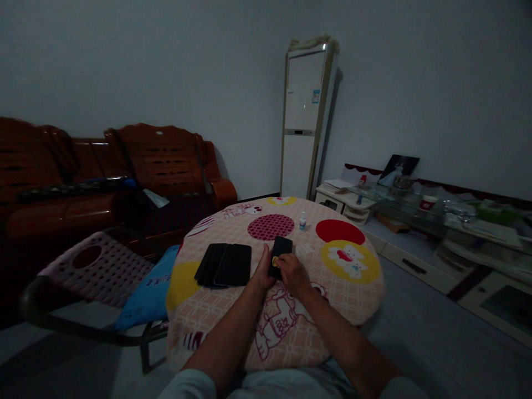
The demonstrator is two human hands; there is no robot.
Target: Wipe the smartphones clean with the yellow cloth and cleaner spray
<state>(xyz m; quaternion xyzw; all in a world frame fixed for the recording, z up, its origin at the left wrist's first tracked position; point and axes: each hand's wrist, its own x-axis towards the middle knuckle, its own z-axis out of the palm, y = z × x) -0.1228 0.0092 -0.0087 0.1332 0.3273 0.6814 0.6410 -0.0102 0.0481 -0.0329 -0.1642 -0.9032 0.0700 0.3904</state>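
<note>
A dark, phone-like slab (282, 245) is tilted up over the round table. My left hand (263, 270) grips it along its left side, thumb raised at the edge. On the slab's face my right hand (293, 272) has its fingers closed around a small yellow item (275, 261), whose exact kind I cannot make out. Left of my hands, several flat black tablet-like pieces (235, 265) lie overlapping on the cloth. A small white bottle (302, 221) with a blue label stands upright beyond the slab. Something pale and flat (305, 249) lies just right of it.
A patterned tablecloth (344, 302) covers the round table. To the left are a folding chair (95, 266) with a blue cushion (152, 293) and wooden seats (162, 160). A low cabinet (415, 263) with a glass top and clutter runs along the right. A tall white air conditioner (305, 111) stands in the corner.
</note>
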